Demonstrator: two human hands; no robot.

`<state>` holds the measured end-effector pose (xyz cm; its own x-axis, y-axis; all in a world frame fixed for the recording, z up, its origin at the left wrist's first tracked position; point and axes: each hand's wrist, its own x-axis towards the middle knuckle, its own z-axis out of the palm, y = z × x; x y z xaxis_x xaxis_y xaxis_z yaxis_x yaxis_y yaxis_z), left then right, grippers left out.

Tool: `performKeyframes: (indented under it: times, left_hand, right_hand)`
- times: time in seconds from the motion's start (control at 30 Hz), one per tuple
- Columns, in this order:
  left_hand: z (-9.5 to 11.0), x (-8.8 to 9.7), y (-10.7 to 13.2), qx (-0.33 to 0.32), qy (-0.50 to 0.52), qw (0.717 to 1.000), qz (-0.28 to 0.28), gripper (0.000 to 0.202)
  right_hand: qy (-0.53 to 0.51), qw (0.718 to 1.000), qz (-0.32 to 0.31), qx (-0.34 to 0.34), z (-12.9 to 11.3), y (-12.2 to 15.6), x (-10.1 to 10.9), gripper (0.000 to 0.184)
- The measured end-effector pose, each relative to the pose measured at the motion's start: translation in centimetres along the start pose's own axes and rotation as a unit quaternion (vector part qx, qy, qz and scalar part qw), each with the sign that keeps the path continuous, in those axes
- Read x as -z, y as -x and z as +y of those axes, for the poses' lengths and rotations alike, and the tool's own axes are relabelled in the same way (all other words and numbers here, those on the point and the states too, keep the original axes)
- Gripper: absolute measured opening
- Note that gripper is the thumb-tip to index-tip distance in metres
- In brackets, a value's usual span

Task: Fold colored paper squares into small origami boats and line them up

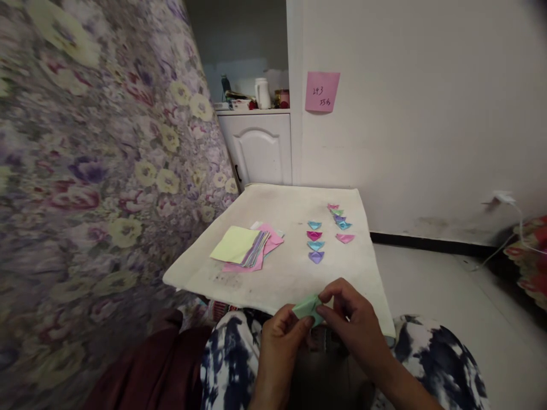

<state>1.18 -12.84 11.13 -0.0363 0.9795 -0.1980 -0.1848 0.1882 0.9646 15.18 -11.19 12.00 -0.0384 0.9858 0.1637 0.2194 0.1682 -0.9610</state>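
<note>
A small piece of folded green paper (pixel 306 307) is held between both hands, just off the near edge of the table. My left hand (pixel 282 336) pinches its left side between thumb and fingers. At its right corner, my right hand (pixel 348 310) grips the paper with thumb and forefinger. Beyond the hands, small folded paper boats stand in two columns: a purple one (pixel 316 257) is nearest, with blue and magenta ones behind it. A pink boat (pixel 345 238) heads the right column, with several more behind it.
The cloth-covered table (pixel 273 285) carries a stack of coloured paper sheets (pixel 234 245) at left. A floral curtain (pixel 128 171) hangs along the left side. Behind are a white cabinet (pixel 262 145) and a wall with a pink note (pixel 322 91). A charger cable (pixel 521 222) hangs at right.
</note>
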Motion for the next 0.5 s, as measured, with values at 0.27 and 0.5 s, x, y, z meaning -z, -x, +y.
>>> performKeyframes:
  times: [0.27, 0.5]
  left_hand:
    - [0.21, -0.26, -0.21, -0.001, 0.001, 1.0, -0.003, 0.022]
    - [0.21, -0.63, -0.07, 0.024, 0.006, 1.0, 0.003, 0.029]
  right_hand:
    - [0.038, 0.998, -0.009, 0.051, -0.13, -0.37, 0.11, 0.001]
    - [0.095, 0.989, 0.026, 0.109, -0.04, -0.15, -0.39, 0.006]
